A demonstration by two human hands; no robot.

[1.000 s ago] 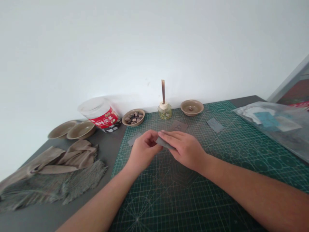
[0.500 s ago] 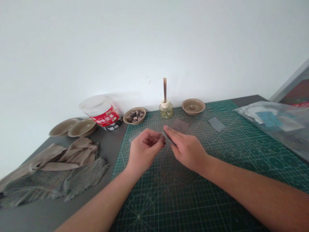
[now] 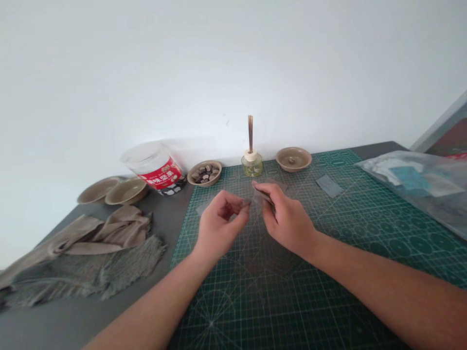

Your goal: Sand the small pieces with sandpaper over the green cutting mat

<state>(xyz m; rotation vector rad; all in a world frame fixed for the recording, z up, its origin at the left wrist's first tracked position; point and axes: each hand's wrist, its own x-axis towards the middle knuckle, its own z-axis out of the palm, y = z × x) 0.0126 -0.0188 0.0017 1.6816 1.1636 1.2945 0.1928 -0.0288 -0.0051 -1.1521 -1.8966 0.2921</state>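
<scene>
Over the green cutting mat [image 3: 233, 301], my left hand [image 3: 219, 228] pinches a small dark stone [image 3: 246, 201] between thumb and fingertips. My right hand [image 3: 292, 218] grips a thin grey piece of sandpaper [image 3: 260, 196], bent between its thumb and fingers. A narrow gap separates the paper from the stone. Behind my right hand lies a brown sheet [image 3: 280, 184], mostly hidden by the fingers. A pale grey piece [image 3: 202, 208] rests on the mat beyond my left hand, partly covered by it.
A bowl of stones [image 3: 205, 174], a reed diffuser [image 3: 251, 164] and a bowl [image 3: 294, 159] line the wall. Another grey sheet [image 3: 330, 186] lies right, near a plastic bag [image 3: 419, 180]. At left are a jar [image 3: 155, 167], two bowls [image 3: 126, 192] and a crumpled cloth [image 3: 109, 238].
My right hand has drawn slightly away from the left and turned, tilting the sandpaper. The stone in my left fingertips shows more plainly, and the brown sheet behind is more covered.
</scene>
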